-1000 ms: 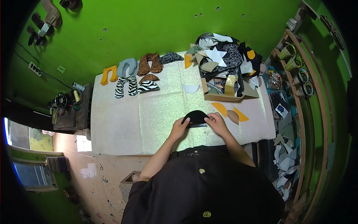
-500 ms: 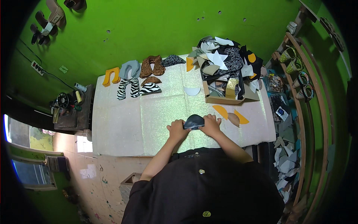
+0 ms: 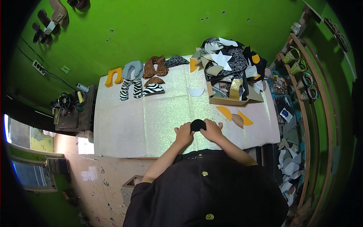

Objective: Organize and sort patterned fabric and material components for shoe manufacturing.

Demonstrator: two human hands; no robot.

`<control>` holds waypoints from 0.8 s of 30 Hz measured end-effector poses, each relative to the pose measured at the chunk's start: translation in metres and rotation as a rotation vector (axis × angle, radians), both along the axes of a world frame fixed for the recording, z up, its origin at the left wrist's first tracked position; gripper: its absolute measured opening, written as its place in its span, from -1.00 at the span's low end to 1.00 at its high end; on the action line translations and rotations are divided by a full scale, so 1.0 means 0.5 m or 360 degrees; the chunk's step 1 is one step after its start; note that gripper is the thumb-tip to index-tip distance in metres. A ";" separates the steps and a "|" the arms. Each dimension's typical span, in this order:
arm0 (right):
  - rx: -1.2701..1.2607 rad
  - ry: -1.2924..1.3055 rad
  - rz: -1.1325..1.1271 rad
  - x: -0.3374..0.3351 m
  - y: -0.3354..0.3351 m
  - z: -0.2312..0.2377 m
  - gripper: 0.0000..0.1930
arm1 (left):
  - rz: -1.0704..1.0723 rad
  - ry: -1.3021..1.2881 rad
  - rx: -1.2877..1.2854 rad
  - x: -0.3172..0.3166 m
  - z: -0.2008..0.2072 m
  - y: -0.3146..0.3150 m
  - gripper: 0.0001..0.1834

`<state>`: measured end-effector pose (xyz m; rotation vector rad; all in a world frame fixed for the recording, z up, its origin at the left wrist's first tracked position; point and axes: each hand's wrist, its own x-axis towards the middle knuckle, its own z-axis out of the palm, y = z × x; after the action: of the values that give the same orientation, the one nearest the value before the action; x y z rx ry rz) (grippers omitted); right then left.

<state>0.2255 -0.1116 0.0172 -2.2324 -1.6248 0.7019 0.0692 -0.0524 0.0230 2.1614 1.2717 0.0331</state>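
Near the front edge of the table, a small matt black half-round piece point(image 3: 197, 125) of leather or fabric is held between my two hands, its curved side facing away from me. My left hand point(image 3: 184, 134) grips its left end. The right end is gripped by my right hand point(image 3: 212, 131), thumb on the near side and some fingers stretched past it. Both hands rest low over the table, and the undersides of the fingers are hidden. To the right lie two orange half-round pieces point(image 3: 224, 112) with a brown piece point(image 3: 237, 121) between them.
The table has a pale glittery cover point(image 3: 162, 113). At back right, a cardboard box point(image 3: 227, 101) overflows with offcuts; a white half-round point(image 3: 196, 92) lies beside it. Zebra-print pieces point(image 3: 130, 89), orange, grey and leopard-print stacks line the back left. A sewing machine point(image 3: 63, 101) stands left, a wooden rack point(image 3: 302, 87) right.
The black piece has turned from a glossy, bowed face to a matt, flatter one and looks narrower. My hands have come closer together around it.
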 end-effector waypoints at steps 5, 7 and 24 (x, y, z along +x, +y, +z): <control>0.0310 0.0022 0.0058 0.010 -0.012 -0.002 -0.79 | -0.0005 -0.0387 0.0485 -0.005 -0.029 -0.005 -0.71; 0.0471 -0.0076 0.0161 0.015 -0.017 0.010 -0.85 | -0.0054 -0.0345 0.0528 -0.009 -0.033 -0.002 -0.70; 0.0670 -0.0100 0.0135 -0.005 -0.024 -0.072 -0.65 | -0.0047 -0.0421 0.0463 0.004 -0.052 -0.004 -0.65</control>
<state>0.2232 -0.1236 -0.0187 -1.9083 -1.7163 0.2746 0.0710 -0.0547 -0.0027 2.3232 1.1369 0.5031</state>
